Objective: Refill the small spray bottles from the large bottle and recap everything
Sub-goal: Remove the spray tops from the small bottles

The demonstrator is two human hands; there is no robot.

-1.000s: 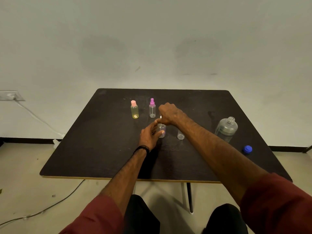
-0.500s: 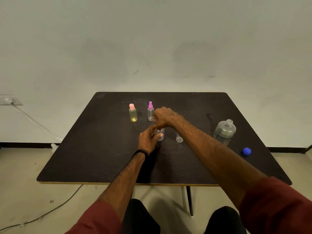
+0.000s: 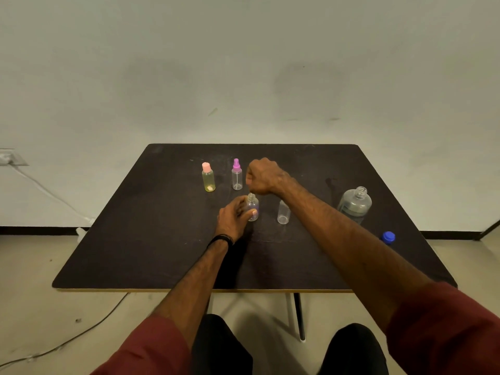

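Lifted right hand (image 3: 263,175) (uncapped small bottle (image 3: 252,206))

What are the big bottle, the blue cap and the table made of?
The big bottle looks like clear plastic: you can see through it. The blue cap seems solid, opaque plastic. The table looks like dark matte board, probably wood, since a pale edge shows.

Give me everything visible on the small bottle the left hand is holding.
The small bottle is clear plastic with a faint purple tint, upright on the dark table beside another clear bottle. Its threaded neck is open, no sprayer on. The left hand grips its side; the right hand hovers fisted just above. Its fill level is unclear.
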